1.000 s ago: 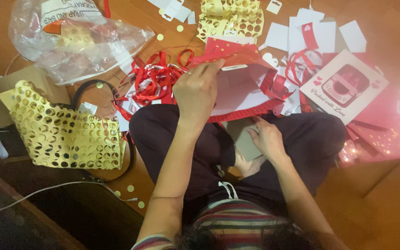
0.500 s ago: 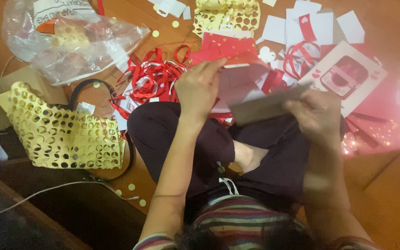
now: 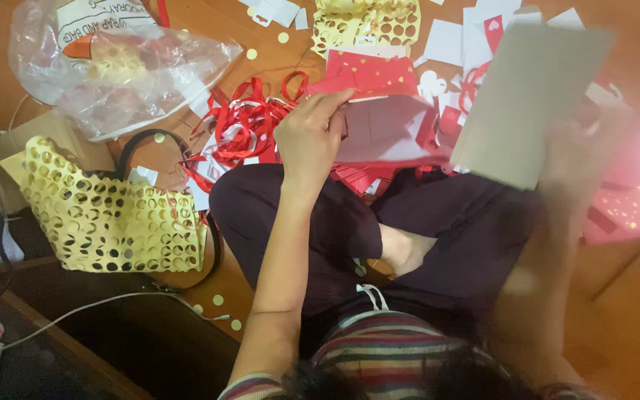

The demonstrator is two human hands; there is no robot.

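My left hand [image 3: 312, 137] reaches forward over my crossed legs and pinches the edge of a red paper piece with small hearts [image 3: 372, 74], which lies on a pale pink sheet [image 3: 383, 130]. My right hand [image 3: 590, 152] is blurred with motion at the right. It holds up a flat grey-brown cardboard sheet [image 3: 531, 104], tilted above the red and white paper scraps.
A tangle of red ribbon [image 3: 250, 122] lies left of my left hand. A crumpled clear plastic bag [image 3: 120, 67] sits at the upper left, and yellow punched-out paper [image 3: 105, 211] at the left. White paper pieces [image 3: 461, 37] and more yellow punched paper [image 3: 368, 22] lie ahead. A white cable [image 3: 75, 311] runs at the lower left.
My right hand picked the cardboard sheet up from my lap and swung it up and to the right. My left hand stayed on the red paper.
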